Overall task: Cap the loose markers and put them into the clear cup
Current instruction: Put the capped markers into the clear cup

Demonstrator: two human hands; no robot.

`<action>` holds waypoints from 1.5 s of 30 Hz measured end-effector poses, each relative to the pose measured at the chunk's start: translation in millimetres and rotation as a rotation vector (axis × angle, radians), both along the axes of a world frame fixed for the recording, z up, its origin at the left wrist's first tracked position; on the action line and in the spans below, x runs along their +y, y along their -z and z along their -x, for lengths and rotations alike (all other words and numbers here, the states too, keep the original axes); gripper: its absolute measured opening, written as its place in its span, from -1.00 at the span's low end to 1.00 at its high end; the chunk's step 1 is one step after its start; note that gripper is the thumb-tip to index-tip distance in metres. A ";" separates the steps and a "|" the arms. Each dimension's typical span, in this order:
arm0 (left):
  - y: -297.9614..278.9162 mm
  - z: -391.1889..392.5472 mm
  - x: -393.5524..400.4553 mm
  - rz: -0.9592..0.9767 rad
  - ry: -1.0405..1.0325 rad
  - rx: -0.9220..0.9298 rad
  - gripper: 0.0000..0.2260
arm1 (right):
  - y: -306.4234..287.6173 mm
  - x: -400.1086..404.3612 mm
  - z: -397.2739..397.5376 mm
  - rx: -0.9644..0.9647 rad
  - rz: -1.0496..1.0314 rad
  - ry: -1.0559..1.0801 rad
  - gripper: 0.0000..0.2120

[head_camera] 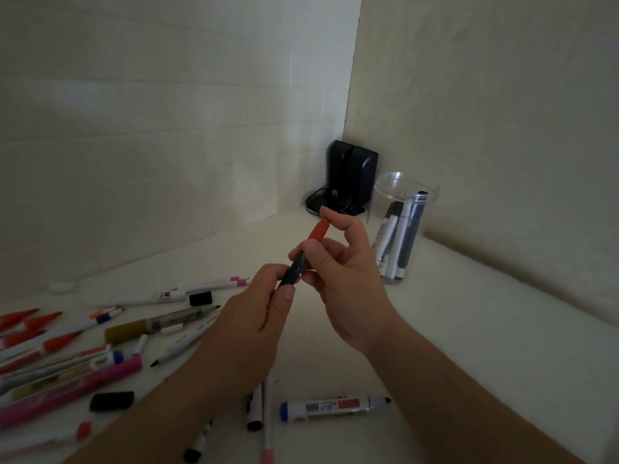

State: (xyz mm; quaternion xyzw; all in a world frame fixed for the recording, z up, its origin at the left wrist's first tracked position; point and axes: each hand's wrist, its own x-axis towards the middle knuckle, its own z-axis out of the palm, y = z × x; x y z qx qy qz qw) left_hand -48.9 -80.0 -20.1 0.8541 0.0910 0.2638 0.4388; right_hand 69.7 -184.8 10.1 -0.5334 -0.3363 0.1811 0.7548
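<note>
Between the two hands, up off the tabletop (pixel 469 329), one dark marker (pixel 294 271) with one red cap (pixel 318 231) at its far end. Left hand (pixel 254 313) pinches the barrel low, thumb on top; right hand (pixel 345 262) curls thumb and forefinger round the red cap, wrist tilted up, both forearms coming in from the near edge.

Just right of the right hand stands one clear cup (pixel 402 229), upright, near the right wall, with about three markers already in it — the exact count is hard to read through the plastic. Beyond the right hand's fingertips, tucked in the corner, one black device (pixel 351 175) with a cord.

Left of the left hand, a crowd: more than a dozen pens and markers, among them one pink marker (pixel 70 393) and one olive marker (pixel 157 326), plus two loose black caps (pixel 112 401). Under the left forearm, a few more pens, partly hidden. Below the right wrist lies one white marker with a blue end (pixel 335 406), uncapped, alone.

Open room sits to the right of the right forearm, bare tabletop out to the wall; the left side is cluttered right to the frame's edge
</note>
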 end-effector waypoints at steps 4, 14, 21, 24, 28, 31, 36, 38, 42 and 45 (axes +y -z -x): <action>0.0 0.8 -1.8 0.013 -0.017 -0.014 -0.65 | -4.2 1.5 3.0 -0.044 0.032 0.014 -0.61; -5.9 4.3 6.8 -0.120 0.124 0.109 -0.63 | -42.0 -24.8 -13.3 -0.171 0.055 0.214 -0.67; -9.7 9.2 8.0 -0.406 0.256 0.261 -0.49 | -121.2 -76.3 -125.6 -0.331 -0.152 0.899 -0.68; -9.1 9.9 6.6 -0.454 0.323 0.262 -0.60 | -107.6 -76.0 -147.2 -0.485 0.213 0.979 -0.69; -10.7 9.7 6.0 -0.526 0.387 0.280 -0.57 | -85.6 -72.1 -153.8 -0.675 0.650 0.827 -0.79; -10.1 11.1 5.6 -0.575 0.393 0.326 -0.57 | -81.7 -70.0 -152.7 -0.792 0.811 0.787 -0.93; -11.1 14.2 5.4 -0.569 0.402 0.388 -0.61 | -91.4 -77.5 -140.9 -0.842 0.707 0.836 -0.90; -11.8 15.5 5.1 -0.576 0.406 0.399 -0.60 | -89.3 -88.3 -123.3 -0.877 0.642 0.847 -0.88; -14.2 16.5 5.0 -0.606 0.394 0.416 -0.61 | -59.6 -120.6 -76.2 -0.852 0.765 0.502 -0.85; -14.8 16.9 5.4 -0.616 0.391 0.423 -0.64 | -26.9 -141.1 -56.9 -0.824 1.120 0.080 -0.83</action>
